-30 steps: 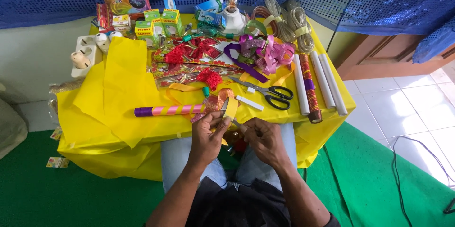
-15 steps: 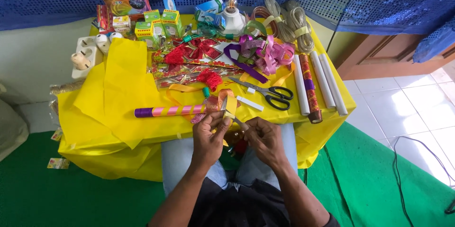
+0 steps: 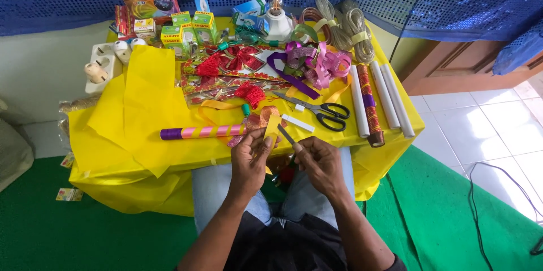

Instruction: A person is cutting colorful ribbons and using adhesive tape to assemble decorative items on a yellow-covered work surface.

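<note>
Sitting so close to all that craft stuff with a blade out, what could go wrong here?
The right hand holds a small blade whose tip sits close to the left hand, which pinches a yellow ribbon; a slip might nick a finger. The striped roll lies near the table edge and might get knocked off.

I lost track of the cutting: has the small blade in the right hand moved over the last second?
Yes. The blade has come up toward the black-handled scissors, off the yellow ribbon held by the left hand.
</note>
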